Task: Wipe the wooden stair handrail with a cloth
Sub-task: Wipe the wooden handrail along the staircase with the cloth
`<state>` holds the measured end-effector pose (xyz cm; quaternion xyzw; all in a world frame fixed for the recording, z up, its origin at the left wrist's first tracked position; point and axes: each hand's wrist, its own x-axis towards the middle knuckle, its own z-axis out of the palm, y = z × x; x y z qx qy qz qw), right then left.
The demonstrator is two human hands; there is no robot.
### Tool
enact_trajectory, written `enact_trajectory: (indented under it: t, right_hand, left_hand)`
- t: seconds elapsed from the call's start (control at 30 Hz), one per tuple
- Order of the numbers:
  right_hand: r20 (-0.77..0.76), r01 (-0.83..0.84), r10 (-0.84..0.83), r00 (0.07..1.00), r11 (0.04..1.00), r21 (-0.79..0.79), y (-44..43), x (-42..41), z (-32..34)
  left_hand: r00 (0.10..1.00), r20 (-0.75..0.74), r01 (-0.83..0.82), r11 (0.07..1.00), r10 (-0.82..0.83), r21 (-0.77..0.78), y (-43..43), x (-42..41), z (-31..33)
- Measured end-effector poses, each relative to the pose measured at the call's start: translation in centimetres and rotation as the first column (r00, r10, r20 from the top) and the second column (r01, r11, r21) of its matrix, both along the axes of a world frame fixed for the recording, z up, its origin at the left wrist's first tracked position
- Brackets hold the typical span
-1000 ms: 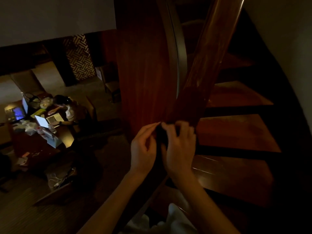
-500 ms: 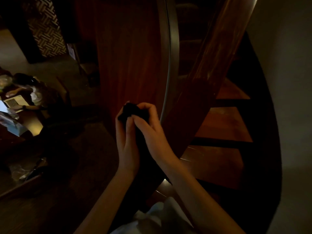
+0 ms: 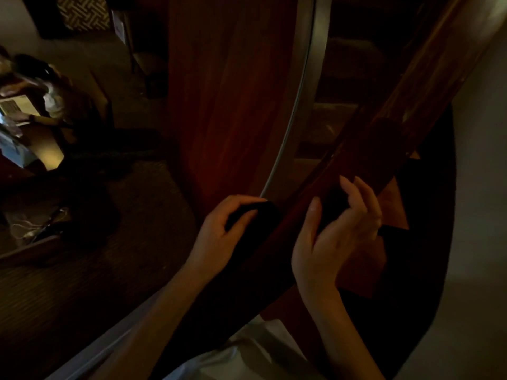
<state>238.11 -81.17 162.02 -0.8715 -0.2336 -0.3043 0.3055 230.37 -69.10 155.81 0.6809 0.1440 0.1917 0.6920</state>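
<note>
The wooden handrail (image 3: 397, 127) runs as a dark red-brown band from the upper right down toward my body. My left hand (image 3: 219, 234) is on the rail's left side, its fingers curled round a bunched dark cloth (image 3: 255, 215) that touches the rail's edge. My right hand (image 3: 337, 234) lies over the rail's top a little further right. Its thumb and curled fingers hold a dark patch that looks like another part of the same cloth. The light is too dim to see how the two parts join.
A curved metal strip (image 3: 307, 91) and a red wooden panel (image 3: 233, 105) stand left of the rail. Wooden stair treads (image 3: 395, 204) descend on the right beside a pale wall (image 3: 480, 215). Far below on the left a seated person (image 3: 55, 100) works at a cluttered table.
Both hands were together on the cloth left of the rail. They have drawn apart: the right hand has moved right onto the rail's top and the left stays at its left edge.
</note>
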Motion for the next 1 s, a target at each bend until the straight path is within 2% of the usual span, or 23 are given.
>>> enact_trajectory:
  t: [0.07,0.2,0.37,0.53,0.63,0.77,0.9,1.0]
  right_hand:
    - [0.013,0.014,-0.014,1.0,1.0,0.005,0.1,0.0,-0.2]
    - [0.027,0.012,-0.014,1.0,0.998,0.062,0.1,0.1,-0.4]
    - [0.041,0.005,-0.009,0.999,0.996,0.094,0.0,0.1,-0.4]
    - [0.048,-0.004,-0.002,0.999,0.994,0.114,0.0,0.1,-0.6]
    - [0.05,-0.005,0.0,0.999,0.994,0.108,-0.1,0.2,-0.7]
    - [0.041,-0.01,0.005,0.999,0.992,0.125,0.1,0.3,-0.8]
    - [0.027,0.006,-0.009,1.0,0.992,0.123,0.0,0.2,-0.8]
    - [0.008,0.0,-0.001,1.0,0.991,0.134,0.0,0.3,-0.8]
  left_hand:
    - [1.0,0.013,0.021,0.998,-0.021,-0.062,-0.4,-0.2,0.0]
    - [0.994,0.108,0.024,0.996,-0.033,0.08,-0.4,-0.2,0.6]
    - [0.978,0.208,-0.009,0.996,-0.009,0.085,-0.6,4.8,2.9]
    - [0.973,0.229,0.071,0.987,-0.036,-0.146,0.1,10.1,5.3]
    - [0.97,0.214,0.147,0.981,-0.118,-0.124,0.4,7.4,3.3]
    - [0.968,0.208,0.187,0.957,-0.142,-0.22,0.8,3.7,0.9]
    - [0.954,0.266,0.185,0.969,-0.137,-0.165,0.9,7.5,3.6]
    - [0.941,0.323,0.179,0.957,-0.1,-0.227,0.3,12.3,7.1]
